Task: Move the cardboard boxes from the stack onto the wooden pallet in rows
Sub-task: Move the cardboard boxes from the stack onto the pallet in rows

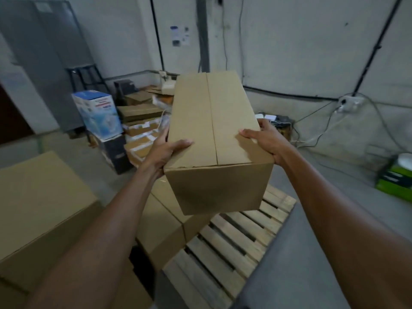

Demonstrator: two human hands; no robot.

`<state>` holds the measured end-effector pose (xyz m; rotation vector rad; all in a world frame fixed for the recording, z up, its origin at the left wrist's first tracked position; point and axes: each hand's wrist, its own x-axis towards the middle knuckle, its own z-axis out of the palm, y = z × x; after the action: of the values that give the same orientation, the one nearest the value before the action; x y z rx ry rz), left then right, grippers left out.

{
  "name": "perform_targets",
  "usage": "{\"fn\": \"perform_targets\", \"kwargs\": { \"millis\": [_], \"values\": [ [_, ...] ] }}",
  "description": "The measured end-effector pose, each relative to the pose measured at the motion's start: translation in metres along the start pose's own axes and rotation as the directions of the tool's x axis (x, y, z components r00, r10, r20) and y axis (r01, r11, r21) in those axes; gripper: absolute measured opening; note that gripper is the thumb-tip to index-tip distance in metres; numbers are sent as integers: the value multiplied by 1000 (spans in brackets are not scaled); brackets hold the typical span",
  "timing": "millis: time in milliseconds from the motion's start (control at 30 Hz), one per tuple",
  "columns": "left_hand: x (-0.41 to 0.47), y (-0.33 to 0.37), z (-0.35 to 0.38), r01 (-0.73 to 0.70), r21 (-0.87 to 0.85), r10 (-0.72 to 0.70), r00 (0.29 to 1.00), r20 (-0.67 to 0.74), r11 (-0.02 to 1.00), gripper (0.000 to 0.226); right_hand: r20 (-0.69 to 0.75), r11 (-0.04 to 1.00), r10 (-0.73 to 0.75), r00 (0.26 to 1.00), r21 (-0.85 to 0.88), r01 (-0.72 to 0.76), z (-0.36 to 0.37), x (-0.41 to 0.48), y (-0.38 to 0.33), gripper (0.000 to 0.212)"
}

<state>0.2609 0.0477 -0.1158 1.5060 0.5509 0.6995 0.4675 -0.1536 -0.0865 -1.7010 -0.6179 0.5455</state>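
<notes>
The left hand [163, 150] and the right hand [266, 139] clamp the long sides of one cardboard box [214, 139], held in the air above the pallet [234, 239]; only the thumbs lie on top, the other fingers are hidden behind the box. Under it, two boxes [165, 224] lie on the slats, partly covered. A stack [42, 210] at the left is cut off by the edge. The floor is grey concrete; clutter by the far wall is too blurred to count.
</notes>
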Motion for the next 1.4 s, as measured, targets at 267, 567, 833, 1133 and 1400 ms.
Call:
{"fn": "perform_targets", "kwargs": {
  "millis": [267,567,833,1133,1400],
  "values": [
    [154,-89,98,100,-58,-97,994,46,993,74,-24,987,106,994,-118,-108,-70,174,70,75],
    [282,-130,170,190,-55,-191,982,-10,980,68,64,950,223,973,-240,-202,-123,340,104,79],
    [374,-182,219,248,-54,-253,954,-158,967,70,186,943,257,948,-265,-203,-147,472,146,75],
    [491,-303,350,374,-158,-405,820,-404,914,97,380,933,302,875,-308,-188,-204,669,256,57],
    [544,-385,417,478,-262,-543,700,-463,839,102,532,890,421,734,-399,-222,-228,773,354,67]
  ]
}}
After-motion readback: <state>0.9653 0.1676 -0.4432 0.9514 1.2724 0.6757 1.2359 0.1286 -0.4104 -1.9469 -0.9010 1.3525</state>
